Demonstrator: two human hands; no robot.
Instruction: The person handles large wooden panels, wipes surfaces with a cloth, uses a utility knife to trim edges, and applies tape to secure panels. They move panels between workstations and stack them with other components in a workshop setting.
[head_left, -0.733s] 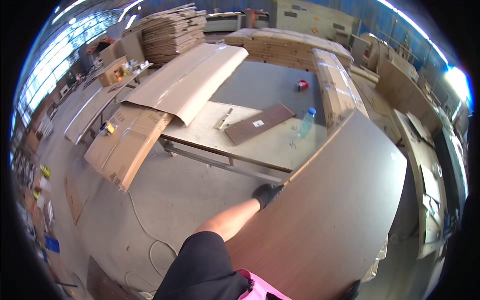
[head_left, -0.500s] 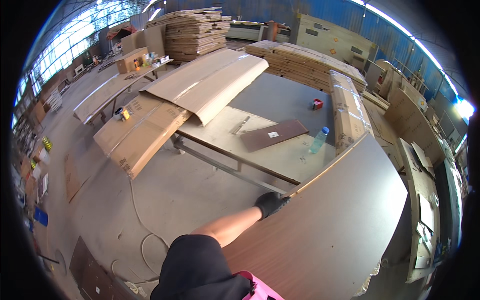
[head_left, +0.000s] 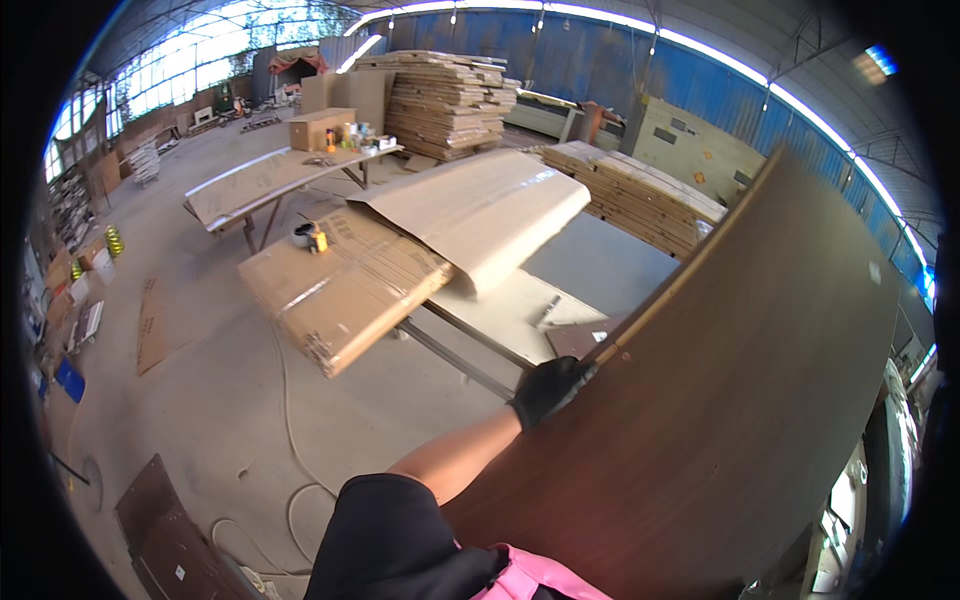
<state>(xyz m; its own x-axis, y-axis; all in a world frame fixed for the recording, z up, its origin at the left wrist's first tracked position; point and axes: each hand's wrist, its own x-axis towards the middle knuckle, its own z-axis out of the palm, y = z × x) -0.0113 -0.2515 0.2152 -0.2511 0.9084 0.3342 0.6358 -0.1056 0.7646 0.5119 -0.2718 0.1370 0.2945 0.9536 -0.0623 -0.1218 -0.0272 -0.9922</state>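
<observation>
A large dark brown panel (head_left: 720, 400) stands tilted across the right side of the view. My left hand (head_left: 548, 390), in a black glove, is closed on the panel's left edge. My right hand is out of view, and the panel covers that side. Just past the left hand lies a smaller brown board (head_left: 575, 340) on the light top of a worktable (head_left: 480, 318); the big panel hides part of both.
Cardboard sheets (head_left: 490, 210) and a flat carton (head_left: 350, 285) overhang the worktable's left end, with a small yellow-and-black item (head_left: 312, 237) on the carton. A hose (head_left: 287, 400) crosses the floor. Another brown board (head_left: 175, 530) lies lower left. Stacked packages (head_left: 435, 105) stand behind.
The large panel has swung up from a flatter slant to a steeper one, its far end rising and covering the bottle and the right of the worktable. My left hand keeps its edge; the view has shifted.
</observation>
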